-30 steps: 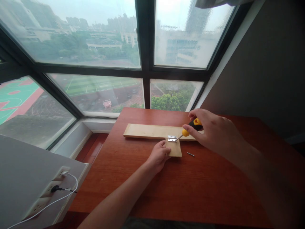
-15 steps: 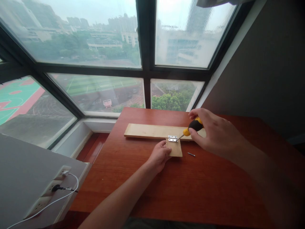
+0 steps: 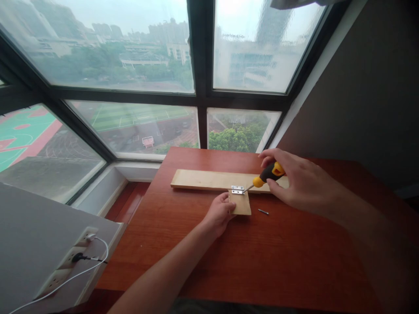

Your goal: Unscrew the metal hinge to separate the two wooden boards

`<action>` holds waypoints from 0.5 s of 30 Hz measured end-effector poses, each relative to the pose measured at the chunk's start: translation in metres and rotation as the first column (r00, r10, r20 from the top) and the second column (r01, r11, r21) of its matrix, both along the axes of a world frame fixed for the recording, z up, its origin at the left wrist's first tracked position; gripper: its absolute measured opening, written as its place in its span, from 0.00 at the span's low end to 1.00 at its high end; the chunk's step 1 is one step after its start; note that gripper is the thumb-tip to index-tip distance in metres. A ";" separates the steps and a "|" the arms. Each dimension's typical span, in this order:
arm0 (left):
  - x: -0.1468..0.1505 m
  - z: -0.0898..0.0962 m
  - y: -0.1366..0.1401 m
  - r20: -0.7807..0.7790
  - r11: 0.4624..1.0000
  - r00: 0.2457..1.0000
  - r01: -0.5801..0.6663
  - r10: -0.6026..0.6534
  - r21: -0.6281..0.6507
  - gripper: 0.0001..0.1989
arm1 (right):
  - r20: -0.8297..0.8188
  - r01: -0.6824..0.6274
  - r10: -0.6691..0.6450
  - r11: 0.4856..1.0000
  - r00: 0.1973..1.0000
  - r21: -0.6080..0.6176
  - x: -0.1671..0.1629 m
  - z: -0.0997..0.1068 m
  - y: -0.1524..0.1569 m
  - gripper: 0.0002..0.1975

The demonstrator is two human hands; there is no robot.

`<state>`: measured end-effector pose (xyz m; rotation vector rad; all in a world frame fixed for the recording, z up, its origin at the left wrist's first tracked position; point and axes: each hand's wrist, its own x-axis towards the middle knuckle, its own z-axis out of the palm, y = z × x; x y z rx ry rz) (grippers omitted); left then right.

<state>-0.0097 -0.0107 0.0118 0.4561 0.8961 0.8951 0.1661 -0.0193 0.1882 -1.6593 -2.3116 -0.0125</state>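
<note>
My left hand (image 3: 220, 213) grips a small wooden board (image 3: 241, 206) by its left side, thumb on top. A silver hinge (image 3: 237, 190) lies across the seam between this board and a long pale plank (image 3: 201, 179) behind it. In my right hand (image 3: 294, 181) is a yellow and black screwdriver (image 3: 269, 174), held between thumb and fingers. Its shaft slants down to the left, and the tip meets the right end of the hinge's near leaf. Whether a screw sits under the tip is too small to tell. A loose screw (image 3: 263, 212) rests on the table, right of the small board.
The reddish-brown wooden table (image 3: 262, 257) carries all of this. Large windows with dark frames (image 3: 203, 100) rise behind it. At the left, a low wall has sockets (image 3: 70, 258) with a black plug and a white cable (image 3: 106, 248).
My right hand's fingers have loosened and slid back along the screwdriver handle, showing more of it. The tip stays at the hinge. My left hand and the boards are almost unmoved.
</note>
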 end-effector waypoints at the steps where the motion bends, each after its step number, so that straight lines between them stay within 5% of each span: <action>1: 0.000 0.000 0.000 -0.001 1.000 1.000 -0.002 0.002 0.000 0.19 | 0.032 0.020 -0.021 0.999 0.999 0.032 -0.001 -0.001 0.000 0.22; 7: 0.000 0.002 0.000 -0.004 1.000 1.000 -0.013 0.013 -0.004 0.19 | 0.301 0.235 -0.286 0.952 0.910 0.194 -0.005 -0.004 0.002 0.21; 10: 0.000 0.003 0.000 -0.010 1.000 1.000 -0.008 0.008 -0.002 0.18 | 0.186 0.145 -0.163 0.984 0.969 0.108 -0.001 -0.002 0.002 0.15; 15: 0.000 0.003 0.000 -0.018 1.000 1.000 -0.002 0.002 -0.007 0.19 | 0.078 0.022 -0.027 0.997 0.997 0.068 0.002 -0.001 -0.002 0.21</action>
